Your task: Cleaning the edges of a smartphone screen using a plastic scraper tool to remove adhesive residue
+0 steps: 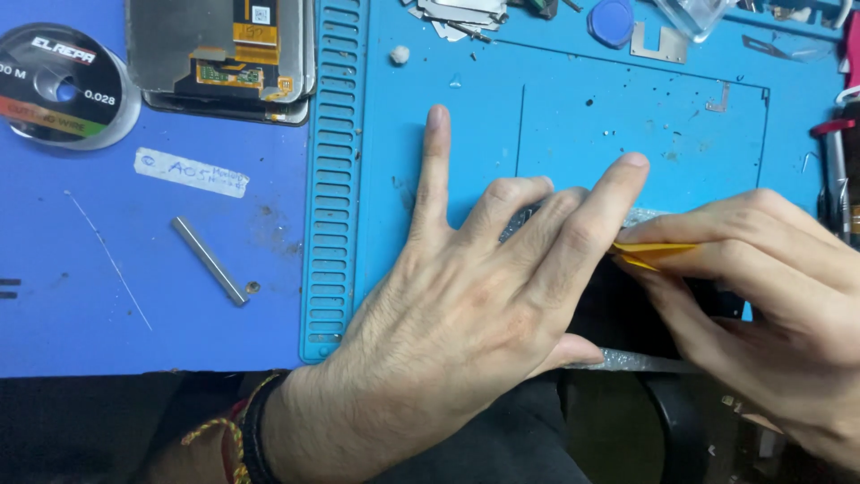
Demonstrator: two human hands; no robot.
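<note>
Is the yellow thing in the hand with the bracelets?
No, the yellow pick is pinched in the right hand; the left hand wears the bracelets.

Wire spool top left; stacked screen panels; metal rod; paper label.

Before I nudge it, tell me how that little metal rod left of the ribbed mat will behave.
The metal rod looks straight and rigid, so it probably won't bend. Its narrow, seemingly round shape suggests it may roll sideways across the flat blue table. Being small, it is likely light and easy to flick away.
</note>
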